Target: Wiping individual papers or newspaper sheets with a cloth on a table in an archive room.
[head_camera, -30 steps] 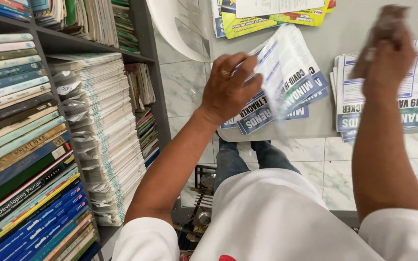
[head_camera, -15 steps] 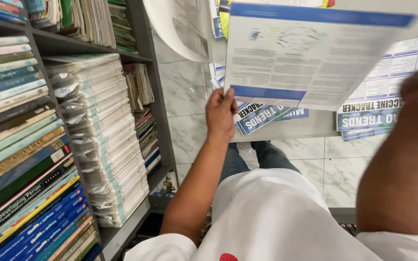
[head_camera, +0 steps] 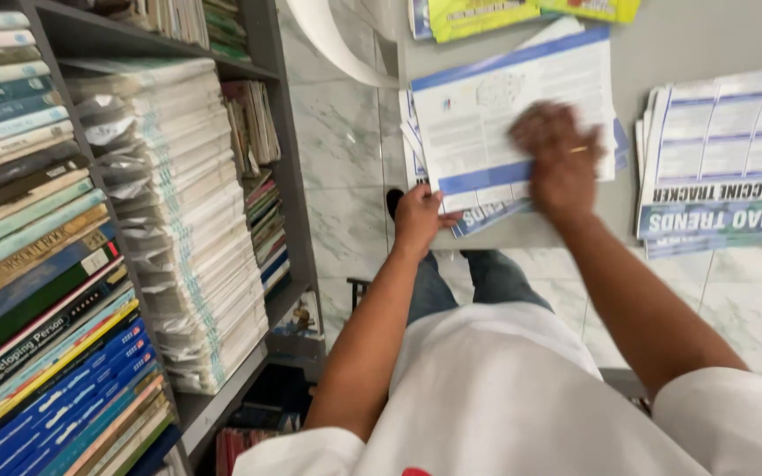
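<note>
A pile of white and blue printed sheets (head_camera: 487, 123) lies on a grey table (head_camera: 663, 44) in front of me. My left hand (head_camera: 421, 216) grips the pile's near left corner at the table's edge. My right hand (head_camera: 562, 159), blurred and wearing a ring, rests flat on top of the pile near its right side, fingers apart.
A second stack of printed sheets (head_camera: 720, 159) lies at the right of the table, and yellow-green papers (head_camera: 487, 13) at its far edge. To my left a grey shelf (head_camera: 284, 132) holds stacked booklets (head_camera: 187, 220) and rows of books (head_camera: 28, 264). Marble floor tiles (head_camera: 346, 185) lie below.
My right hand has laid the raised sheet down onto the pile and now rests on it. My left hand has stayed at the pile's near corner.
</note>
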